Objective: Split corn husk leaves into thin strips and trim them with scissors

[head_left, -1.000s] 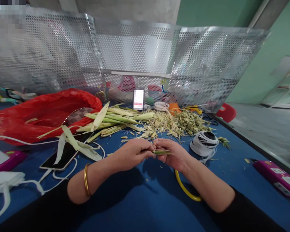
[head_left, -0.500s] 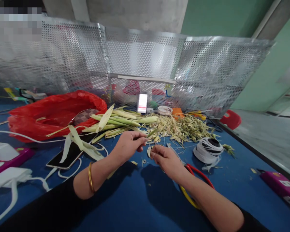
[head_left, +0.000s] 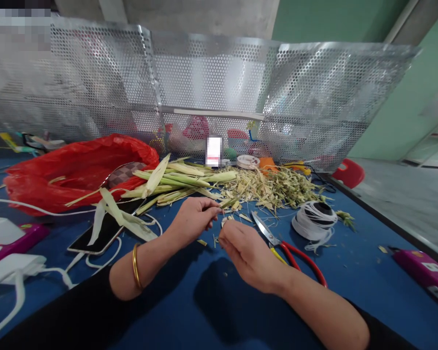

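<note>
My left hand (head_left: 193, 219) has its fingers curled in a pinch around a short green stalk piece (head_left: 227, 202) that points toward the heap of cuttings. My right hand (head_left: 246, 255) is just below it, fingers closed, pinching a small pale scrap near the left fingertips. Scissors with red and yellow handles (head_left: 284, 248) lie on the blue table right of my right hand, untouched. Long green stalks (head_left: 178, 180) lie behind the hands.
A heap of chopped pale cuttings (head_left: 273, 187) is at the back. A red plastic bag (head_left: 73, 170), a phone (head_left: 98, 233) with white cables, a white string spool (head_left: 314, 216), pink boxes (head_left: 427, 272) and a perforated metal screen (head_left: 211, 92) surround the work spot.
The hands parted: the left lifted the stalk piece toward the heap, the right drew back with a small scrap. The scissors, earlier mostly hidden under my right wrist, now lie in full view.
</note>
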Available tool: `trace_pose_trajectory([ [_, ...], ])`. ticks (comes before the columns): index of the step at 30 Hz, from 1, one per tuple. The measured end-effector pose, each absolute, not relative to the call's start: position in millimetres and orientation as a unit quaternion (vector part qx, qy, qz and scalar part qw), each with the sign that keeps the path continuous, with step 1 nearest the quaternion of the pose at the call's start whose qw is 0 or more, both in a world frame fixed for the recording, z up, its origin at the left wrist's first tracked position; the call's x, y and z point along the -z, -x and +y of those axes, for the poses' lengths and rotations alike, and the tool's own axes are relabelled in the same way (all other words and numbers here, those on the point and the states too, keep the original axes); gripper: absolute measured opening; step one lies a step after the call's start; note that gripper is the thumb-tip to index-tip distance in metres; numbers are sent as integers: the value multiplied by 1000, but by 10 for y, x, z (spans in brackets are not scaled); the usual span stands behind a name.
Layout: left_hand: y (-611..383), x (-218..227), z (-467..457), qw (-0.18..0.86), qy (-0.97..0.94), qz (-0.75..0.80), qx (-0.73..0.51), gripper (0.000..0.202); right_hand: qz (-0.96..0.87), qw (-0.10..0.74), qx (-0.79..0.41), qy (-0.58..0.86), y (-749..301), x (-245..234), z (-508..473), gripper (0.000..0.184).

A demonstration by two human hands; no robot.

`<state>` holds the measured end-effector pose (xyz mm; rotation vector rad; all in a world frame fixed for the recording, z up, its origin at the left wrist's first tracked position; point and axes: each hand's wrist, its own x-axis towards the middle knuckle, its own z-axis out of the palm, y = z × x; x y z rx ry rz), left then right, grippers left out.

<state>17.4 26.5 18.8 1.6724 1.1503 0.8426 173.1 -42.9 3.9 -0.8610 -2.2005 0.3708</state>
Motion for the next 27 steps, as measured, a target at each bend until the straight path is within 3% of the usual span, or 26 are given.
trace_pose_trajectory([
  [8,-193,-187,237,443,-674,487,-334,18,-890,333,-68,305,-1684,-24,-473,18],
  [16,-206,-191,183,268,-769,498,-299,19,-893,321,-93,302,-1666,4,-486,16],
  [22,-165,-180,142,46,-902,378,-206,22,-752,445,-347,339,-1837,-147,-437,20],
  [27,-146,-241,135,67,-963,227,-126,21,-529,554,-554,327,-2023,-197,-236,19],
])
